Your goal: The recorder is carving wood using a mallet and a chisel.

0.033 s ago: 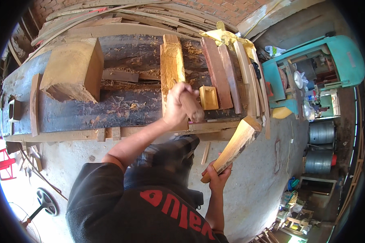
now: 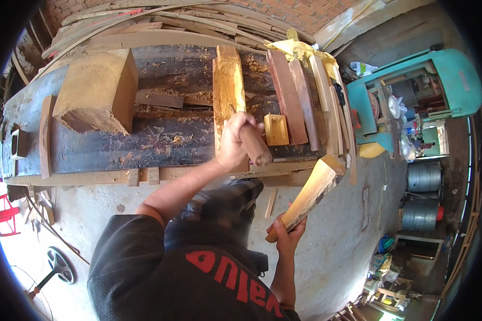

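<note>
My left hand point(image 2: 232, 140) is wrapped round the thick wooden handle of a chisel point(image 2: 255, 145). Its thin blade, partly hidden by my fingers, points away from me at a long hollowed yellow wooden piece point(image 2: 229, 80) lying across the bench. In my right hand point(image 2: 288, 231) is a wooden mallet point(image 2: 315, 188), gripped by its narrow end. The mallet's wide head is raised off the front of the bench, to the right of the chisel and apart from it. Beside the chisel handle sits a small hollowed yellow wooden block point(image 2: 276, 130).
A large squared wood block point(image 2: 93, 88) stands on the left of the dark bench point(image 2: 163, 142). Reddish boards point(image 2: 286, 96) and pale strips lie at the right. Planks point(image 2: 193, 24) are stacked behind. A teal machine point(image 2: 458, 80) stands beyond the bench's right end.
The handle end of the chisel has shifted slightly toward me and to the right, with my left hand still round it. My right hand and the mallet have stayed nearly in place.
</note>
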Available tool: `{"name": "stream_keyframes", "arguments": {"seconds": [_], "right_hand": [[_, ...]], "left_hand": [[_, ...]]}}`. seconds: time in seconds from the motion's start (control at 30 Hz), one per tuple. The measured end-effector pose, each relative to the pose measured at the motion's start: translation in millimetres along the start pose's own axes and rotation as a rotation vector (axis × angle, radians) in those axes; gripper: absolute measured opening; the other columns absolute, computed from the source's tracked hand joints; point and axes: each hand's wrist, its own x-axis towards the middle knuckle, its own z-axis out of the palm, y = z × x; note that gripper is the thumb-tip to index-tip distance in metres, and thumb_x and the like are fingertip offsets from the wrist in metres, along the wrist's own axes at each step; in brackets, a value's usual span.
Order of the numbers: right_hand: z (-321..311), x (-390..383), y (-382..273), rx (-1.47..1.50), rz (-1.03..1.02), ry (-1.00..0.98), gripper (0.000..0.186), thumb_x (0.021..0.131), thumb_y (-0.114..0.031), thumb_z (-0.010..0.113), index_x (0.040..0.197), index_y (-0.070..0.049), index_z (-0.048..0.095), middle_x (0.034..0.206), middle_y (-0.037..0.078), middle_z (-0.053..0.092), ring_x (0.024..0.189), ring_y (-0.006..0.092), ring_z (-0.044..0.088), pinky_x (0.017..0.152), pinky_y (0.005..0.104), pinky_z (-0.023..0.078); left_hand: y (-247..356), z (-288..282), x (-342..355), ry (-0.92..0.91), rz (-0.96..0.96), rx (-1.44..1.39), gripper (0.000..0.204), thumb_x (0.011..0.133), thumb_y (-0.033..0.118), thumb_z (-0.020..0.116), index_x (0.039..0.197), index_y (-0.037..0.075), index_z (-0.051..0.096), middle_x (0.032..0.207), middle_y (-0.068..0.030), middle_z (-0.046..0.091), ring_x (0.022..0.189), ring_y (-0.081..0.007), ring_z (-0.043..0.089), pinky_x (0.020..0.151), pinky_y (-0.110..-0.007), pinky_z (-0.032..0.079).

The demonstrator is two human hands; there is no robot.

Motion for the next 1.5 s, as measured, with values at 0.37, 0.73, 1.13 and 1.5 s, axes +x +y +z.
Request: {"name": "stream_keyframes", "arguments": {"seconds": [0.37, 0.73, 1.13, 1.5], "right_hand": [[12, -13, -18, -0.138, 0.002, 0.104, 0.051, 0.076, -0.006, 0.073, 0.119, 0.0, 0.046, 0.079, 0.008, 0.059, 0.057, 0.0164, 0.059, 0.055, 0.0289, 0.052], [19, -13, -50, -0.164, -0.478, -0.045, 0.062, 0.075, -0.02, 0.076, 0.123, -0.006, 0.04, 0.075, 0.007, 0.056, 0.058, 0.0187, 0.057, 0.054, 0.0305, 0.051], [37, 25, 8, -0.305, -0.037, -0.008, 0.036, 0.075, 0.0, 0.07, 0.105, -0.004, 0.051, 0.074, 0.004, 0.056, 0.065, 0.0136, 0.057, 0.058, 0.0299, 0.047], [8, -3, 17, -0.382, -0.324, -0.098, 0.058, 0.07, -0.006, 0.082, 0.115, -0.002, 0.044, 0.098, 0.011, 0.06, 0.08, 0.0185, 0.061, 0.073, 0.0321, 0.05]], "left_hand": [[0, -4, -15, -0.018, 0.058, 0.302, 0.027, 0.08, 0.005, 0.076, 0.089, 0.013, 0.053, 0.088, -0.0064, 0.062, 0.082, -0.0262, 0.058, 0.079, -0.038, 0.042], [-8, -1, -20, 0.017, 0.094, 0.198, 0.025, 0.081, 0.012, 0.077, 0.085, 0.013, 0.051, 0.079, -0.0041, 0.055, 0.076, -0.0258, 0.055, 0.072, -0.038, 0.035], [-11, 0, -14, 0.027, 0.091, 0.244, 0.029, 0.078, 0.001, 0.076, 0.084, 0.014, 0.051, 0.079, -0.0016, 0.057, 0.072, -0.0206, 0.054, 0.07, -0.035, 0.042], [-17, 0, -21, 0.049, 0.133, 0.21, 0.03, 0.078, 0.002, 0.077, 0.084, 0.012, 0.05, 0.077, -0.0036, 0.055, 0.069, -0.0241, 0.054, 0.068, -0.035, 0.041]]}}
